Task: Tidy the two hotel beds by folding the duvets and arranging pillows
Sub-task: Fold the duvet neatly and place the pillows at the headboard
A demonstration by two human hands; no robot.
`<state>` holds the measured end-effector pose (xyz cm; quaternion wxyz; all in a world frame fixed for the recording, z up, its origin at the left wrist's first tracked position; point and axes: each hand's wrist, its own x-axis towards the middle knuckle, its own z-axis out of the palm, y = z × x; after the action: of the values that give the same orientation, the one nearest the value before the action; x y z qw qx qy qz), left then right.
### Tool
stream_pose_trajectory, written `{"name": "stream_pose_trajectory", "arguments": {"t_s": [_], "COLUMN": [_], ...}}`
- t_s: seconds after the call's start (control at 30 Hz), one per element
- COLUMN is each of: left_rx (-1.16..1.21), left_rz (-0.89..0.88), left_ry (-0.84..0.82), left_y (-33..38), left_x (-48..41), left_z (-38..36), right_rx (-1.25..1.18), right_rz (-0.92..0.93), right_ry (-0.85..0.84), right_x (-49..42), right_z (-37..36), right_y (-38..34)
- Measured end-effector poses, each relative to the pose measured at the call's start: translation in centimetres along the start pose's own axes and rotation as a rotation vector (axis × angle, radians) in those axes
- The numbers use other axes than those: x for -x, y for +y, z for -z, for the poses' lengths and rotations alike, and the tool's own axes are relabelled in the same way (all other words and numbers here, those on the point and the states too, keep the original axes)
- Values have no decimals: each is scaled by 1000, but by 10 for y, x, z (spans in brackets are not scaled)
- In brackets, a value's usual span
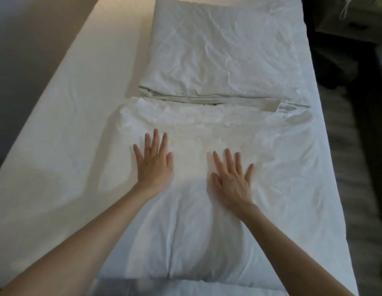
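A white pillow (pixel 192 236) lies near me on the bed, its far end reaching a folded white duvet (pixel 224 52) that lies flat at the far half of the bed. My left hand (pixel 154 163) presses flat on the pillow with straight, spread fingers. My right hand (pixel 233 178) lies flat on the pillow a little to the right, fingers also spread. Neither hand grips anything. The duvet's near edge shows a grey seam and a small label (pixel 269 106).
The bed (pixel 53 135) has a white sheet with bare room left of the pillow. A pale wall runs along its left side. Dark floor (pixel 361 167) lies to the right, with a nightstand (pixel 357 20) at the top right corner.
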<state>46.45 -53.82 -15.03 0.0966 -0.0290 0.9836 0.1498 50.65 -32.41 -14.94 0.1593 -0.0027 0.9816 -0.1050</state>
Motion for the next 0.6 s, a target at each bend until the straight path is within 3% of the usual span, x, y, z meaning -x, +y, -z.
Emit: {"name": "stream_pose_trajectory", "arguments": {"t_s": [0.1,0.27,0.6], "left_rx": [16,-75,-89], "left_rz": [-145,-254,-139], "left_ry": [-21,-137,-165], "left_y": [51,96,155], "left_x": [57,124,165], "left_z": [-23,-67,-105], "right_rx": [-3,81,-67], "right_rz": [85,7,-346], "right_ry": [45,54,-156], "right_x": [34,63,131], "right_z": [-10,-7,-16], "right_y": [11,77,214]}}
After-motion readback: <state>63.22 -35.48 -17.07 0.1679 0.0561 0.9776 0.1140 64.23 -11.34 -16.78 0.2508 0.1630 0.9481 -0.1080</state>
